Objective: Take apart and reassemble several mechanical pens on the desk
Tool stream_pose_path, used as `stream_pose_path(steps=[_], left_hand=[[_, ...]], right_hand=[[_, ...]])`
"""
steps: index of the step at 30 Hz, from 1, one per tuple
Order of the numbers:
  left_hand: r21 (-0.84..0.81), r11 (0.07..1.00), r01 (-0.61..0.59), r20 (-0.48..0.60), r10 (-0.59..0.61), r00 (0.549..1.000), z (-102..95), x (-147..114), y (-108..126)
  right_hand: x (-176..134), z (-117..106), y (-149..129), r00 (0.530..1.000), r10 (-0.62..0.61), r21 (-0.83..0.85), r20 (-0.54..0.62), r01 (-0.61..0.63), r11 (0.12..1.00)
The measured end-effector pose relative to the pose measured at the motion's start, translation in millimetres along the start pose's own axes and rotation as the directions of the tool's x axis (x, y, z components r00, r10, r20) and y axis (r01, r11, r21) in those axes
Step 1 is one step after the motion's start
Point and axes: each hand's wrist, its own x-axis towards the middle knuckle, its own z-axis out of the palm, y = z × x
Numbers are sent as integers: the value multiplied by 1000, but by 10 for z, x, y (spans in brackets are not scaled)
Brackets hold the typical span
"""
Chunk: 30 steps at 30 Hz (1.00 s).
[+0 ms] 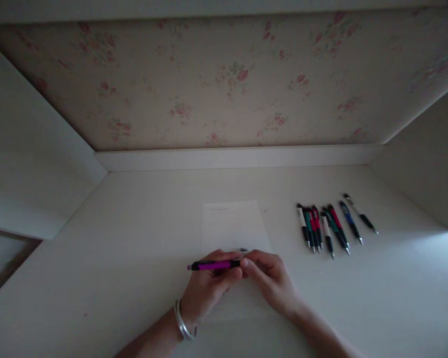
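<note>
A purple pen with black ends [218, 265] lies level between my two hands, low in the middle of the view. My left hand [208, 291] is closed around its barrel, with a silver bangle at the wrist. Thumb and fingers of my right hand [272, 278] pinch the pen's right end, which they hide. Just beyond my fingertips shows a small dark and silver pen tip [244, 249]; whether it is loose or part of another pen I cannot tell. Under and behind the hands lies a white sheet of paper [231, 226] with faint lines.
To the right on the white desk [134, 238], several pens [316, 226] lie in a loose row, black, red, green and white. A blue pen [351, 222] and a white-and-black pen [360, 214] lie beside them. White panels and a flowered back wall [231, 84] enclose the desk.
</note>
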Motion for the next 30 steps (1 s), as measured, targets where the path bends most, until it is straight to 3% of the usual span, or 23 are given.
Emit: stream_pose_path(steps=[7, 11, 25, 30], left_hand=[[-71, 995, 66, -112, -74, 991, 44, 4, -30], [-22, 996, 92, -164, -94, 982, 46, 9, -31], [-36, 998, 56, -86, -59, 995, 21, -2, -18], [-83, 992, 100, -227, -116, 967, 45, 13, -15]], right_hand=[[13, -18, -12, 996, 94, 89, 4, -94, 992], [19, -17, 5, 992, 122, 105, 22, -124, 987], [37, -69, -29, 981, 129, 46, 148, -137, 990], [43, -72, 30, 979, 151, 160, 136, -172, 972]])
